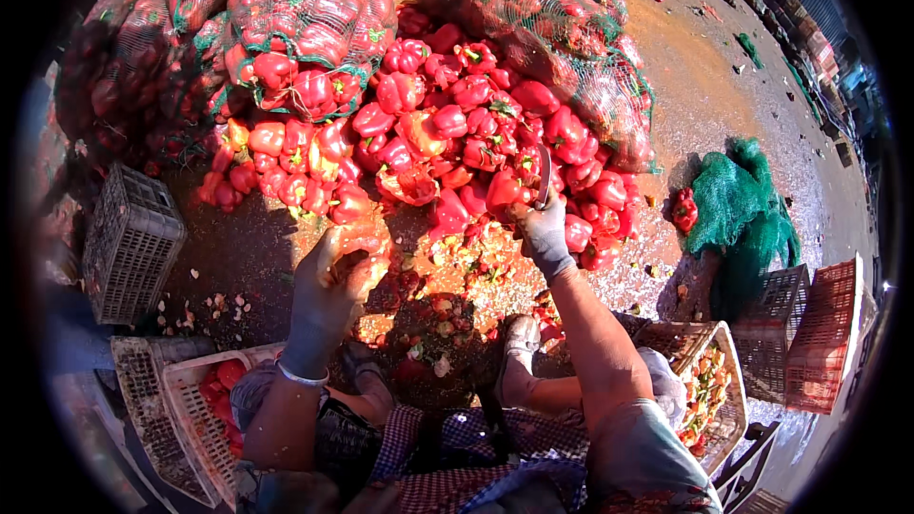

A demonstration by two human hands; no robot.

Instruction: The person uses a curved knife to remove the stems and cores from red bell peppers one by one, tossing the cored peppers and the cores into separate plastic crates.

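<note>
My right hand (543, 233), in a grey glove with stained fingertips, is closed around a knife. The knife's curved blade (545, 176) points up and away over a heap of red bell peppers (447, 124). A red pepper (505, 190) shows just beyond those fingers; whether they touch it I cannot tell. On the left, my gloved left hand (338, 271) is raised with curved fingers apart, its tips orange-stained, and no held thing shows. It is nearest to a red pepper (350, 203) at the heap's front edge. Cut pepper scraps (476, 262) litter the ground between my hands.
Full net sacks of peppers (314, 9) stand behind the heap. A grey crate (133, 243) sits at left, above a pale crate holding red peppers (224, 390). By my right leg is a crate of scraps (709, 390), beside green netting (738, 200) and stacked crates (824, 338).
</note>
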